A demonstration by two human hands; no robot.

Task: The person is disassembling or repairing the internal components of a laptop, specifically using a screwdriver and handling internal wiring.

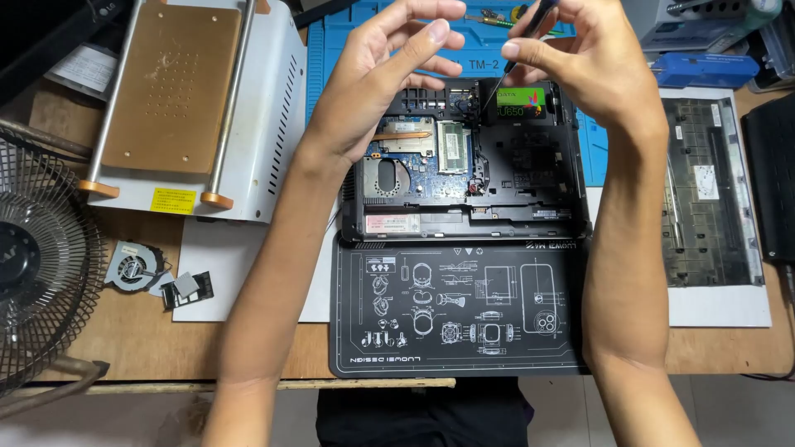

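Note:
An opened laptop base [530,178] lies bottom-up on a black work mat [464,331], its circuit board, copper heat pipe and memory module exposed. A black drive with a green label [520,103] sits in its top right bay. My right hand [580,66] is shut on a thin dark screwdriver [515,51], whose tip points down near the drive's left edge. My left hand [389,74] hovers over the laptop's upper left, fingers apart and empty, fingertips close to the right hand.
A white heating machine with a brass plate [190,99] stands at the left. A desk fan grille [37,265] is at the far left, a small loose cooling fan [132,266] beside it. The removed laptop cover [712,199] lies at the right. A blue mat [331,50] lies behind.

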